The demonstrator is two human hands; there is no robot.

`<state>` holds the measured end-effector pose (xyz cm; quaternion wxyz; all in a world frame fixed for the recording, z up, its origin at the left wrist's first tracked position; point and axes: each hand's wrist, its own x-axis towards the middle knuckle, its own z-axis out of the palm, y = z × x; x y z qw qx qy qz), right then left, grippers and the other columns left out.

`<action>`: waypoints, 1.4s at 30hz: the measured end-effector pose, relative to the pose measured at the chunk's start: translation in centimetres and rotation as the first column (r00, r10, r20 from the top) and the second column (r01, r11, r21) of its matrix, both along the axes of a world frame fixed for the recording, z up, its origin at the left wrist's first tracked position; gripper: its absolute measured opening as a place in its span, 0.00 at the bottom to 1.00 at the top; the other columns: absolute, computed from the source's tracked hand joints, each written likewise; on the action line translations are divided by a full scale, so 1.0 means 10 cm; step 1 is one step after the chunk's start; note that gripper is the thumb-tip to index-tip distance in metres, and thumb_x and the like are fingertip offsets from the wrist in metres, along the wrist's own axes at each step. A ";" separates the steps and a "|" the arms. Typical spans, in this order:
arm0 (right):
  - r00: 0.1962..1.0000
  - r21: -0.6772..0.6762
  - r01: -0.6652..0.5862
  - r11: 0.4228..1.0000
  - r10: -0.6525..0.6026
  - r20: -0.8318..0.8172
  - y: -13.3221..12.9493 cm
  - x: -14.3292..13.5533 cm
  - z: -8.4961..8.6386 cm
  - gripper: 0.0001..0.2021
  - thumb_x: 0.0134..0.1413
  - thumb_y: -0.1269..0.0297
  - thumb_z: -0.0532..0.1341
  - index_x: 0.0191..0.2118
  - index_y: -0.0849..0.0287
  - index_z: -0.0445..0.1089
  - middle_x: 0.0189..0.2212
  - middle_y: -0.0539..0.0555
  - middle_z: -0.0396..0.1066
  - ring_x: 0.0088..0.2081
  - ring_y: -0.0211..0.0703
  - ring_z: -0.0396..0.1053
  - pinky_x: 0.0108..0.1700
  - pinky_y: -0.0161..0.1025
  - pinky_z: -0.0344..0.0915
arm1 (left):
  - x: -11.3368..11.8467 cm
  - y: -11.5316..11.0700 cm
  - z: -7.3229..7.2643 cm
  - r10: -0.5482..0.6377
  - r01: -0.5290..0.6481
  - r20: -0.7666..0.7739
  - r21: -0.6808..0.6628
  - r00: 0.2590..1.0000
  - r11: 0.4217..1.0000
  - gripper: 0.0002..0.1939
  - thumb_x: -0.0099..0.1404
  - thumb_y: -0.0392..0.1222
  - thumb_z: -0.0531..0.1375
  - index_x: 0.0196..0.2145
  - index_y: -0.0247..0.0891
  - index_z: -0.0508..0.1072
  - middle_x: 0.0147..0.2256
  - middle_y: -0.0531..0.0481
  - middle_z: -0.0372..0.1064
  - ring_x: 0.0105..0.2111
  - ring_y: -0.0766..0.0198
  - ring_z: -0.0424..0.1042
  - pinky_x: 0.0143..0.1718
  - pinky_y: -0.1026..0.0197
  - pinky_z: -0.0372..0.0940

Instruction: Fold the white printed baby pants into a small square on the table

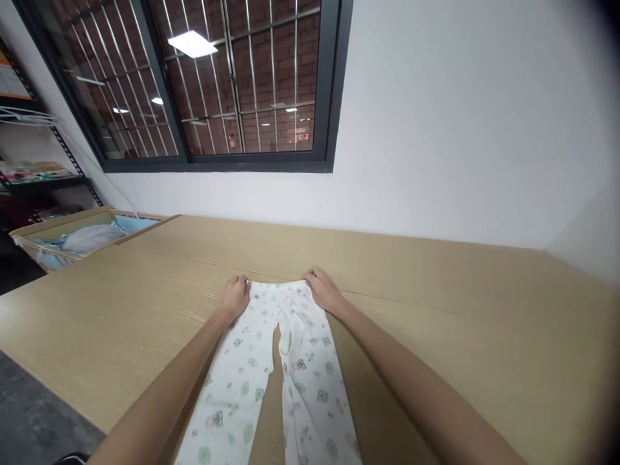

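Note:
A pair of white pants (pixel 310 361) with a green, grey and pink print lies on the tan table, waistband away from me and legs toward me. My left hand (pixel 236 297) grips the left end of the waistband, fingers curled. At the right end of the waistband, my right hand (pixel 320 289) is closed on the fabric, thumb side inward. The waistband runs straight between both hands. Some wrinkles cross the right leg near the crotch. The leg ends fall outside the lower edge of the view.
The tan table (pixel 460 349) reaches back to a white wall with a barred window (pixel 242 84). At the table's far left stands an open bin (pixel 92 239) holding blue and whitish material. Shelves (pixel 39 181) with stacked items rise behind it.

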<state>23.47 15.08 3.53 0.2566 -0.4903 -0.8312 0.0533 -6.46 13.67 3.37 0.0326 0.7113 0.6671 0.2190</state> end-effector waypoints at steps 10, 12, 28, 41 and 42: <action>0.996 0.012 0.087 0.996 -0.087 -0.007 0.21 0.04 -0.06 0.11 0.69 0.72 0.53 0.48 0.61 0.72 0.46 0.58 0.71 0.49 0.44 0.68 0.53 0.39 0.61 | 0.64 -0.49 0.45 -0.167 0.167 0.021 0.011 0.986 0.986 0.14 0.72 0.36 0.50 0.51 0.34 0.68 0.51 0.37 0.69 0.54 0.53 0.68 0.55 0.51 0.61; 0.995 0.007 0.103 0.995 -0.103 0.000 0.22 0.05 -0.07 0.11 0.69 0.71 0.54 0.49 0.61 0.73 0.46 0.59 0.72 0.49 0.45 0.68 0.53 0.39 0.61 | 0.94 -0.94 0.47 -0.323 0.324 0.024 -0.061 0.946 0.944 0.10 0.71 0.38 0.50 0.43 0.40 0.71 0.41 0.45 0.75 0.43 0.57 0.73 0.45 0.56 0.65; 0.968 0.047 0.183 0.982 -0.189 0.164 0.10 -0.04 0.02 0.16 0.72 0.63 0.50 0.48 0.60 0.74 0.45 0.62 0.71 0.49 0.51 0.67 0.54 0.43 0.58 | 1.76 -2.22 -0.28 -0.715 0.671 0.018 -0.364 0.699 0.647 0.17 0.56 0.49 0.67 0.41 0.38 0.79 0.34 0.33 0.77 0.33 0.39 0.78 0.29 0.45 0.69; 0.980 -0.060 0.091 0.994 -0.079 0.183 0.25 0.01 0.03 0.11 0.72 0.65 0.51 0.48 0.61 0.69 0.47 0.61 0.69 0.49 0.49 0.68 0.51 0.41 0.60 | 1.73 -2.37 -0.12 -0.588 0.625 0.214 -0.288 0.780 0.725 0.06 0.56 0.44 0.61 0.31 0.47 0.79 0.27 0.42 0.76 0.30 0.47 0.75 0.29 0.46 0.67; 0.982 -0.073 0.088 0.993 -0.074 0.175 0.26 0.01 0.04 0.11 0.72 0.65 0.51 0.47 0.61 0.69 0.47 0.61 0.69 0.49 0.48 0.68 0.51 0.41 0.60 | 1.73 -2.39 -0.13 -0.576 0.623 0.236 -0.300 0.782 0.723 0.06 0.56 0.43 0.61 0.30 0.47 0.78 0.28 0.42 0.76 0.31 0.47 0.75 0.30 0.46 0.67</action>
